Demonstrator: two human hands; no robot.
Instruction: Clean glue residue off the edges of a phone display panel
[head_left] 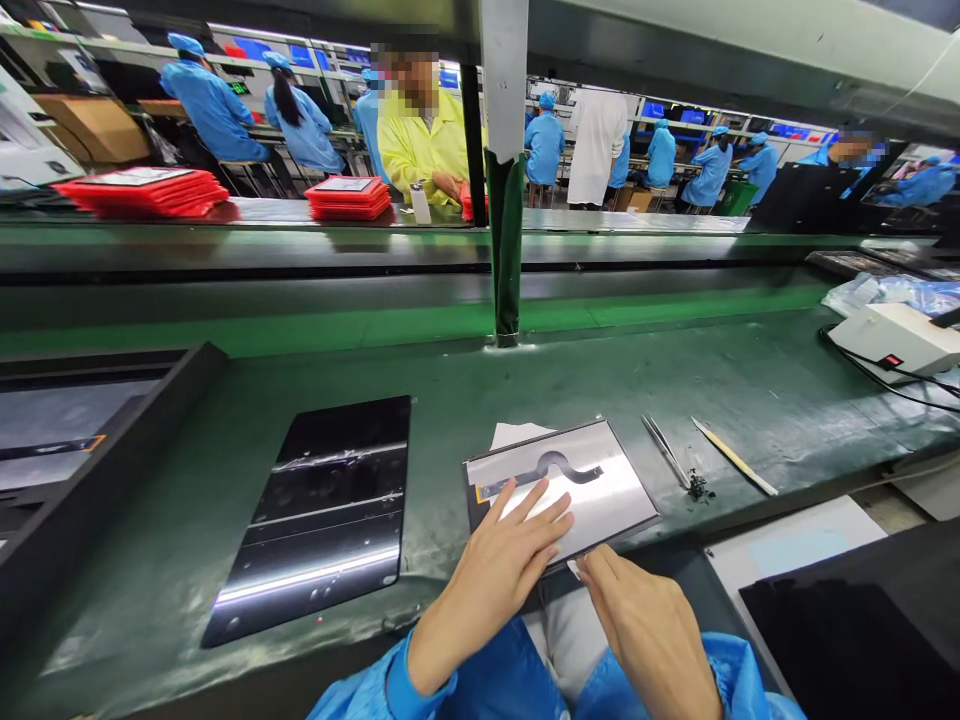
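Observation:
A silver display panel (600,490) with a black flex cable on its back lies at the near edge of the green bench. My left hand (499,575) rests flat on it, fingers spread over its near left part. My right hand (645,625) pinches something small and pale at the panel's near edge; what it is I cannot make out. A glossy black glass panel (322,515) lies flat to the left of my hands.
Tweezers (666,452) and a thin pale stick (733,457) lie right of the silver panel. A white box with cables (896,340) sits far right, a dark tray (90,470) far left. A pole (504,180) rises behind. Workers and red tray stacks (146,190) fill the back.

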